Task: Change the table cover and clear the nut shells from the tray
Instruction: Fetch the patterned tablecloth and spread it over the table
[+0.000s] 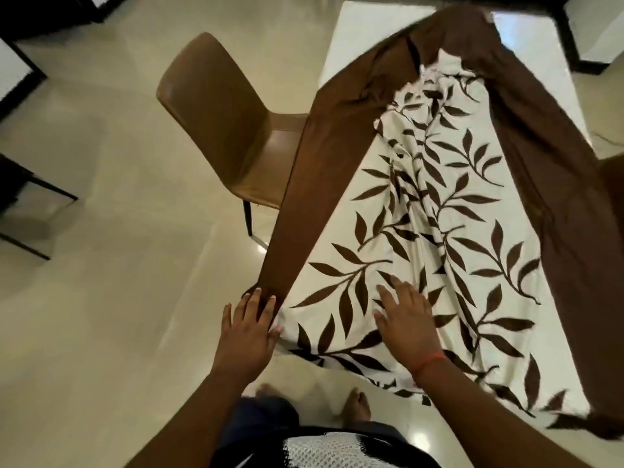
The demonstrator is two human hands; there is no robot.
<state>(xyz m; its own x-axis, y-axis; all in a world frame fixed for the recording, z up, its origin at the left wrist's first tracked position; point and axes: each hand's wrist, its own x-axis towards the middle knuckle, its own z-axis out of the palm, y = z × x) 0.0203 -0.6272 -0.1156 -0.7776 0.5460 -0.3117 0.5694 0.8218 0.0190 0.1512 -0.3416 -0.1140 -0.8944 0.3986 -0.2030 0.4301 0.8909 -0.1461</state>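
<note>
The person's black-and-white patterned shirt [324,447] sat lowest in view, bare feet [354,405] on the glossy cream tiled floor [118,265] beyond it. The left hand [248,327] lay with straight fingers on the brown border at the near corner of the cream table cover printed with brown leaves [422,231]; whether the thumb pinched it could not be told. The right hand [407,319] pressed flat, fingers spread, on the print. The cover lay rumpled along the white table [354,38], beside a tan leather chair [223,119].

We reach both arms forward and down; our left hand [248,327] lies flat with fingers spread, our right hand [403,317] likewise, palm down, fingers straight.
</note>
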